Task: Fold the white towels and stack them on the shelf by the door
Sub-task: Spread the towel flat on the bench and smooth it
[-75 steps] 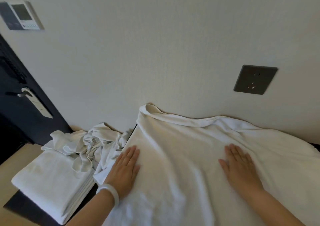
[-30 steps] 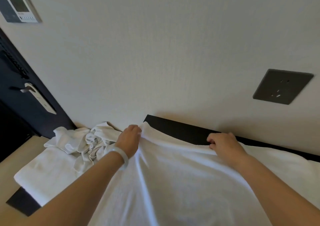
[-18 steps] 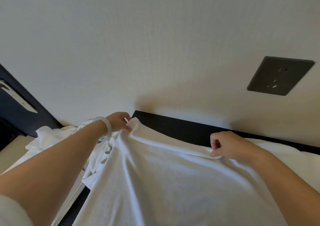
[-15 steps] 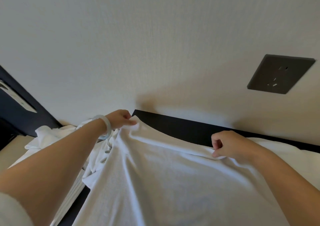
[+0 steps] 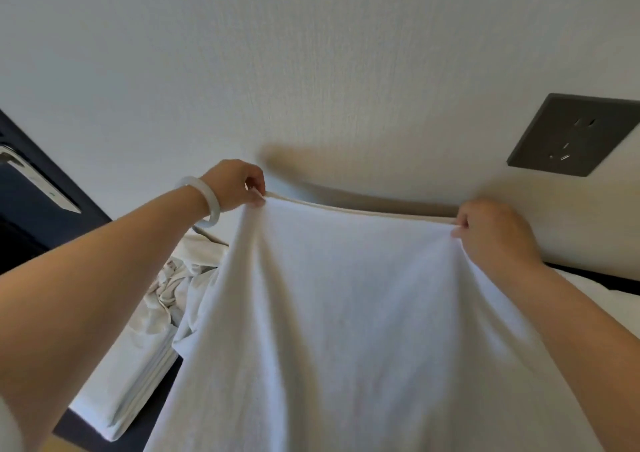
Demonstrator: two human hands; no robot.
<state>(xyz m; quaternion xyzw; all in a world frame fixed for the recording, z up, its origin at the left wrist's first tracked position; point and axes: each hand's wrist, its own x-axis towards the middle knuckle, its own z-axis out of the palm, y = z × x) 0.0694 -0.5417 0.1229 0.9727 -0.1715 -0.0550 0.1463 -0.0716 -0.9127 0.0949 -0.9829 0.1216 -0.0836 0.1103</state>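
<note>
White towel [image 5: 346,313] held up before the wall beside the folded stack [image 5: 138,375], its top hem pinched taut by fingers [image 5: 256,193] of left hand [image 5: 232,184] and right hand [image 5: 495,233], presumably to align an even fold.

Soft daylight, blurred shadow on wall [image 5: 311,53], wide-angle bending.
</note>
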